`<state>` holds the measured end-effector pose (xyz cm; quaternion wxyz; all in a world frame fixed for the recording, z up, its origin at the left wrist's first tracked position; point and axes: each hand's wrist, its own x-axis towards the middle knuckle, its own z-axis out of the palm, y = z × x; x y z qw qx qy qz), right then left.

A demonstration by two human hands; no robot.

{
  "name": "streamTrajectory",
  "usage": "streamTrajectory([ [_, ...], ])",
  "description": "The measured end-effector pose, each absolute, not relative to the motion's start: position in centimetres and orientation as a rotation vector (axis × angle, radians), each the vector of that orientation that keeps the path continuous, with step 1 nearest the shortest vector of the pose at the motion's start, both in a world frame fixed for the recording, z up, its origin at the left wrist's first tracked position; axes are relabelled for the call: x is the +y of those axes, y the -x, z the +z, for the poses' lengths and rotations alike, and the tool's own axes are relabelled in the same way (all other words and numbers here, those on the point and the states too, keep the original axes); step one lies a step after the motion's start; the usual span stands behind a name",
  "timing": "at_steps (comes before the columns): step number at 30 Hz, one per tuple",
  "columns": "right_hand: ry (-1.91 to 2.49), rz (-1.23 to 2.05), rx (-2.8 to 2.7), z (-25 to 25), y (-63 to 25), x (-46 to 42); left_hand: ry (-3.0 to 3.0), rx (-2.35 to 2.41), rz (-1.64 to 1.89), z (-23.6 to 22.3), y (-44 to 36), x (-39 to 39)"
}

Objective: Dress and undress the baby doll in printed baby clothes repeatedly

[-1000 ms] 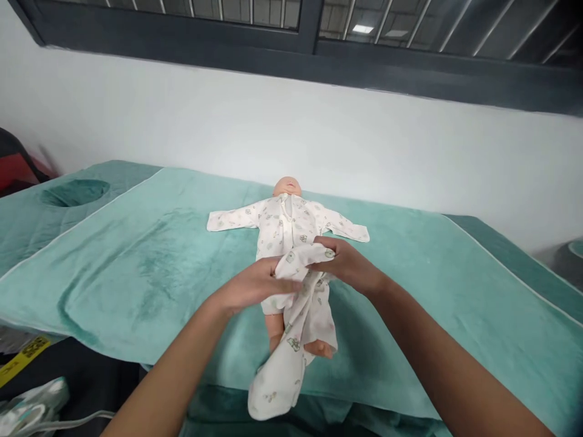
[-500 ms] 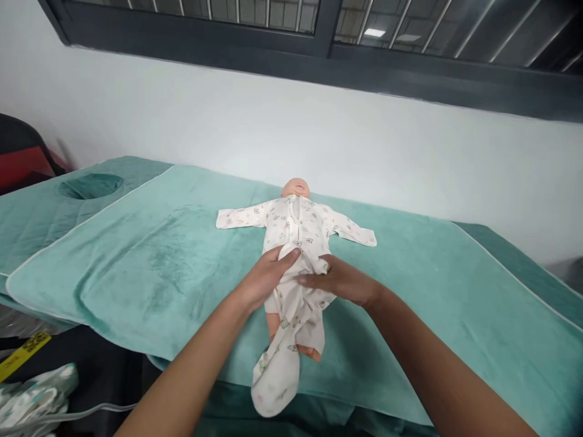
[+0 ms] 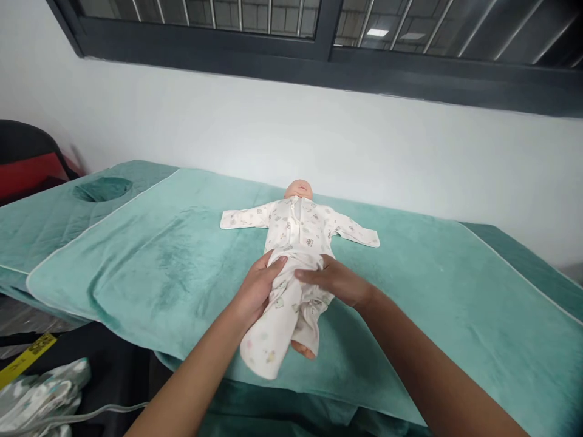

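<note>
A baby doll (image 3: 299,189) lies on its back with its head toward the wall. It wears a white printed long-sleeved top (image 3: 303,227), sleeves spread to both sides. White printed baby pants (image 3: 277,325) lie over its hips and legs. My left hand (image 3: 259,284) is closed on the pants at the left hip, thumb on top. On the other side my right hand (image 3: 339,280) grips the pants near the waist, its thumb across the front and its other fingers mostly hidden. The left pant leg covers the doll's leg; a foot (image 3: 303,349) shows at the right cuff.
A green cover (image 3: 150,261) spreads over the bed, which has a face hole (image 3: 102,189) at the left. White wall (image 3: 273,133) and a barred window stand behind. Patterned cloth (image 3: 50,391), a grey cord (image 3: 109,409) and a yellow tag (image 3: 27,359) are at lower left.
The pants' waist has come up over the lower edge of the top. The left pant leg has straightened and risen, covering the bare leg. My left hand has shifted outward to the hip.
</note>
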<state>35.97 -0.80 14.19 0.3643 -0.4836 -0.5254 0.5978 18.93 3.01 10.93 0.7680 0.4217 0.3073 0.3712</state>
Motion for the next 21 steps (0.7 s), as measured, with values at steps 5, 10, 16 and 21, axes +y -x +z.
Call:
streamTrajectory([
  [5,1.091,1.547,-1.136,12.9,-36.0,-1.1,-1.093,0.604,0.596,11.3,-17.8,2.7],
  [10,1.236,1.558,-1.468,14.0,-35.7,-1.1,-0.899,0.643,0.810,11.0,-18.7,3.1],
  [16,1.326,1.337,-1.489,14.0,-35.3,-0.5,-0.792,0.626,0.773,11.3,-19.1,2.4],
  [21,1.469,0.784,-1.822,12.8,-34.8,-0.3,-0.711,0.751,0.860,11.6,-18.3,-1.8],
])
